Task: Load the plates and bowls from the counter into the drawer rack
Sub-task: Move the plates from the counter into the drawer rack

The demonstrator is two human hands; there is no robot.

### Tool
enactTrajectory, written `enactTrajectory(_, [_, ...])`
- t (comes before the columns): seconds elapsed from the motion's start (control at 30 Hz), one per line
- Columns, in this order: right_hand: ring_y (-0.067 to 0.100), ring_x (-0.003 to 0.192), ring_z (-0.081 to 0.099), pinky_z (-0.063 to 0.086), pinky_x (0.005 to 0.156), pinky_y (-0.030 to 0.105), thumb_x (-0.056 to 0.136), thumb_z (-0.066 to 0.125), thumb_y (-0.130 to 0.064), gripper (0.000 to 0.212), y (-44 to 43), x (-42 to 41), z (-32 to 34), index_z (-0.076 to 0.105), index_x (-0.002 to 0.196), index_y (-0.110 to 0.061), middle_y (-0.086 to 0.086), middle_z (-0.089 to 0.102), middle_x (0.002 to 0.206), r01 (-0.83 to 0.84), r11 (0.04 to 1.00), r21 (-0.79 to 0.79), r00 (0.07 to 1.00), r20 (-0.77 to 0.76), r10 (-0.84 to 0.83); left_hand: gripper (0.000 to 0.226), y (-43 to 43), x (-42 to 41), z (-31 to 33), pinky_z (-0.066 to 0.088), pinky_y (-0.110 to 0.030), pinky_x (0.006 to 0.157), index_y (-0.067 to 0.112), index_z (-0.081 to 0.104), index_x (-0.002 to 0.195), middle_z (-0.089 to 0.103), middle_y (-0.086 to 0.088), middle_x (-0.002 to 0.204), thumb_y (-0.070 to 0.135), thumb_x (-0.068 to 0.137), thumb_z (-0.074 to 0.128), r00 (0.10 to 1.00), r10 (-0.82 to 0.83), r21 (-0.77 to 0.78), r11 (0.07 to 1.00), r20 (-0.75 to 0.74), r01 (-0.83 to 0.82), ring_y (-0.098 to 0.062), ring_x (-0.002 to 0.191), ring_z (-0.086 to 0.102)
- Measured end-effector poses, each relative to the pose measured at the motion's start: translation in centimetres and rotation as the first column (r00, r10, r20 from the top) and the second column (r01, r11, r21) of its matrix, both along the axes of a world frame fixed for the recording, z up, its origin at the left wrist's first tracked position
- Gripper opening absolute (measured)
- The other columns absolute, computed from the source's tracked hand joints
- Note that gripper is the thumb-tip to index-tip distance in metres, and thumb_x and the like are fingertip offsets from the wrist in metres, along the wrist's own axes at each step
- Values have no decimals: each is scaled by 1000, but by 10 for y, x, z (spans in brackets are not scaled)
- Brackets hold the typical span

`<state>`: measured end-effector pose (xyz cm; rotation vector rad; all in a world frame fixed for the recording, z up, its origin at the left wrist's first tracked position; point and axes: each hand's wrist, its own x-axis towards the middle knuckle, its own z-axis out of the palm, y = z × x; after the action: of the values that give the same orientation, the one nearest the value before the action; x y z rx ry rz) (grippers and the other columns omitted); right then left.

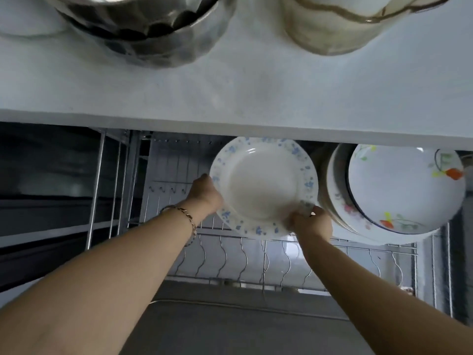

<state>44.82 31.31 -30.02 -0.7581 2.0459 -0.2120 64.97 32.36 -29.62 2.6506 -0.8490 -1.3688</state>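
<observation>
1. The left hand point(204, 193) grips the left rim of the plate point(263, 185). Its fingers are hidden behind the plate.
2. The right hand point(312, 224) grips the plate's lower right rim, fingers curled over the edge. This area is blurred.
3. A bracelet point(184, 213) sits on the left wrist.
4. The plate is white with a blue flower border. It is held nearly upright, face to the camera, over the rack point(230, 254).
5. Whether its lower edge sits between the rack wires cannot be told.
6. Racked plates point(407, 188) stand on edge just right of the held plate, at the rack's right end. They bear coloured flower prints.
7. The counter point(230, 93) lies above the open drawer.
8. On it stand stacked silver bowls point(143, 29) and, to their right, a cream bowl point(340, 24).
</observation>
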Motion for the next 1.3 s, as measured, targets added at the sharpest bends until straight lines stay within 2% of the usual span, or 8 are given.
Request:
enactTrajectory(0.13, [29, 94, 55, 39, 73, 21, 83, 59, -17, 31, 2, 7, -7, 65, 112, -14, 17, 56, 118, 42, 999, 13, 993, -107, -40, 50, -3, -6, -5, 51, -37, 94, -2, 36, 131, 48, -22, 132, -1, 85, 55, 996, -80, 59, 995, 48, 77, -36, 115, 56])
enactTrajectory(0.23, [19, 72, 41, 24, 56, 22, 83, 60, -17, 38, 4, 4, -8, 57, 121, -13, 16, 55, 118, 49, 997, 51, 998, -48, -47, 59, -5, -7, -5, 50, -35, 84, 4, 29, 134, 51, -17, 129, 5, 82, 56, 999, -53, 83, 995, 4, 52, -35, 114, 55])
enactTrajectory(0.37, [16, 50, 45, 40, 50, 26, 83, 67, -21, 56, -4, 5, -15, 39, 129, -7, 2, 50, 71, 239, 963, 126, 918, 293, -267, 62, -17, 7, -13, 48, -32, 75, 19, 33, 136, 58, -9, 121, 15, 80, 61, 924, 259, -45, 958, -282, -282, -30, 104, 58])
enactTrajectory(0.53, [15, 43, 48, 40, 33, 17, 85, 64, -17, 31, -5, 1, -27, 43, 107, -15, 0, 50, 69, 235, 972, 31, 916, 326, -232, 33, -19, 3, -28, 49, -29, 68, 13, 50, 120, 61, -13, 102, 11, 86, 51, 849, 378, -108, 890, -370, -444, -27, 89, 57])
enactTrajectory(0.73, [22, 91, 54, 48, 91, 46, 83, 66, -29, 38, -5, 0, -35, 45, 107, -8, 8, 55, 101, 205, 979, 9, 952, 229, -202, 33, -9, -7, -33, 42, -22, 59, 10, 48, 121, 56, -6, 96, 12, 88, 52, 839, 433, -144, 855, -328, -498, -25, 86, 54])
enactTrajectory(1.07, [29, 111, 57, 44, 96, 39, 81, 68, -36, 65, -4, -8, -14, 43, 132, -5, 12, 58, 119, 110, 990, 91, 985, 121, -121, 41, -5, -7, -9, 53, -37, 73, 2, 44, 126, 61, -19, 118, 25, 91, 45, 978, 181, -9, 983, -101, -182, -36, 101, 62])
enactTrajectory(1.2, [18, 62, 52, 44, 60, 28, 89, 58, -19, 11, 4, -33, 34, 56, 89, -8, 6, 55, 72, -26, 919, 394, 951, 292, -98, 39, 8, -19, 35, 46, -32, 75, 4, 42, 128, 51, -18, 127, 14, 91, 45, 993, -102, -60, 993, 51, 105, -34, 109, 57])
enactTrajectory(1.3, [17, 56, 50, 39, 56, 24, 90, 53, -13, 18, 6, -55, 82, 51, 72, -11, 6, 53, 67, -113, 900, 421, 944, 329, -35, 23, 8, -42, 77, 49, -28, 78, 8, 61, 108, 63, -12, 115, 8, 90, 46, 980, -196, -194, 963, -39, 185, -29, 102, 60])
